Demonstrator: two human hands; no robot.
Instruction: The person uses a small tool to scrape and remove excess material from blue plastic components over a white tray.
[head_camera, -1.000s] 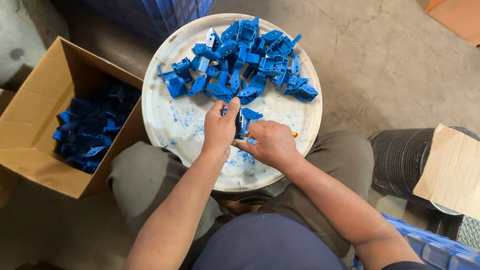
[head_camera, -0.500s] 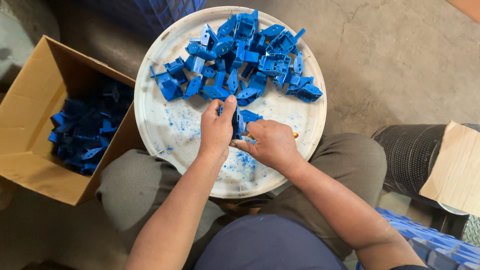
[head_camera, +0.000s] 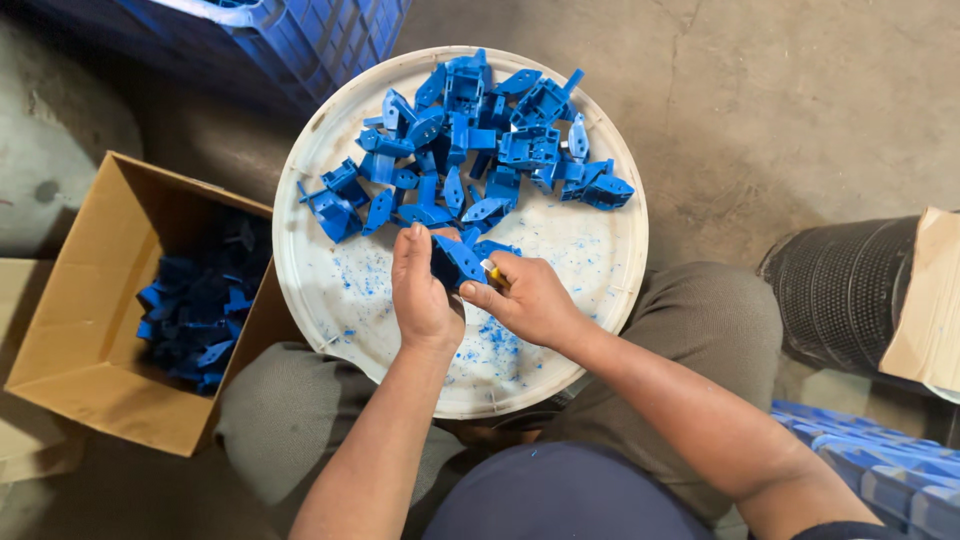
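though small, angular blue plastic part (head_camera: 458, 258)

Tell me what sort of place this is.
Probably a small workshop floor where moulded plastic parts are finished by hand: bare cracked concrete floor, a round white tray heaped with blue plastic parts, and a cardboard box holding more of them.

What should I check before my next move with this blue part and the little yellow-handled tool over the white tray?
1. Left hand grips the blue part: ok.
2. Right hand holds the yellow-handled tool against the part: ok.
3. Tool tip clear of the left fingers: cannot tell, hidden.
4. Hands over the white tray, so shavings land on it: ok.
5. Pile of blue parts within the tray rim: ok.
6. Cardboard box open at the left side, with room: ok.
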